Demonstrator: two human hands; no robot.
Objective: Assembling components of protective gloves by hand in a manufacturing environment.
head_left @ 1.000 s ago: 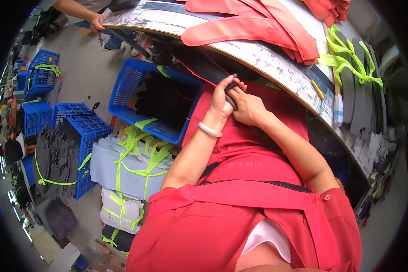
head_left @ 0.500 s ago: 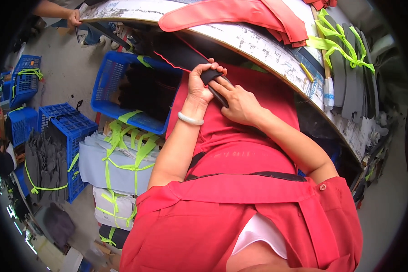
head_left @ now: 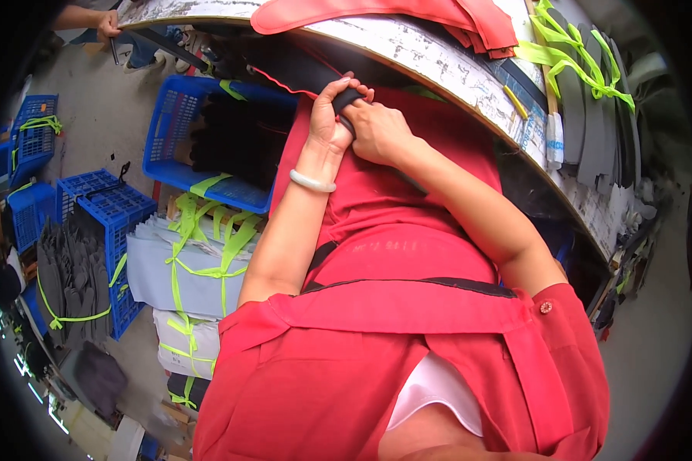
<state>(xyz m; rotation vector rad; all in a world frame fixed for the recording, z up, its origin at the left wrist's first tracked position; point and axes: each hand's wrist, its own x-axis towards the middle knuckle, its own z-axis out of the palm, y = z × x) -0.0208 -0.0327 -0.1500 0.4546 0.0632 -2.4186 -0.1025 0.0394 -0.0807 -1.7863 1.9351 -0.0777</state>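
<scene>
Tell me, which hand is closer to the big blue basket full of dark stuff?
The left hand. It grips a black piece just to the right of the blue basket. The right hand holds the same piece on the far side, farther from the basket.

The picture is bright and lit evenly, like daylight. Colours are strong, mostly red, blue and green. Shadows are soft. It is dark under the edge of the surface (head_left: 446, 65), and dark inside the blue crate (head_left: 178, 127). There is no strong glare; the floor (head_left: 92, 115) looks pale but not shiny. The middle is sharp, and the hands (head_left: 354, 127) look clear. The lens bends things a lot: the straight edge of the surface curves like a bow. Near the rim, things look squashed and a little fuzzy. All four corners are black.
</scene>
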